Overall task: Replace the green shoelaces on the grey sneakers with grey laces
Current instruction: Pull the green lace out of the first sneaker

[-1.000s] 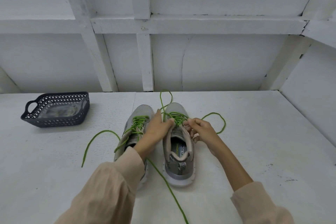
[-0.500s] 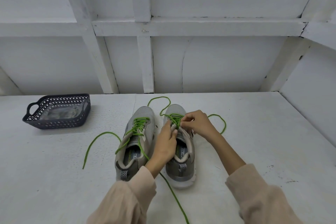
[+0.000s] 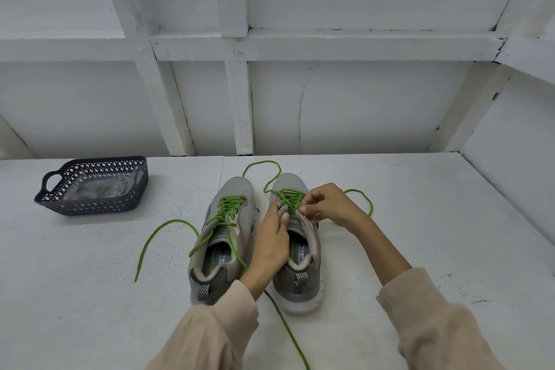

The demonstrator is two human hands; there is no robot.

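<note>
Two grey sneakers stand side by side on the white table, toes pointing away from me. The left sneaker [image 3: 222, 237] keeps its green lace [image 3: 228, 210] threaded, loose ends trailing left and toward me. On the right sneaker [image 3: 300, 273] the green lace [image 3: 288, 197] is loosened, with loops lying beyond the toe and to the right. My left hand [image 3: 271, 245] holds the right sneaker's tongue and collar, thumb near the eyelets. My right hand [image 3: 329, 204] pinches the green lace at the upper eyelets.
A dark perforated plastic basket [image 3: 90, 207] holding a clear bag with something greyish inside sits at the table's far left. A white panelled wall [image 3: 360, 105] rises behind the table, and another wall closes the right side.
My left hand slid back along the right sneaker to its collar. My right hand moved up over the eyelets. The lace loop beyond the toe has shifted left and flattened.
</note>
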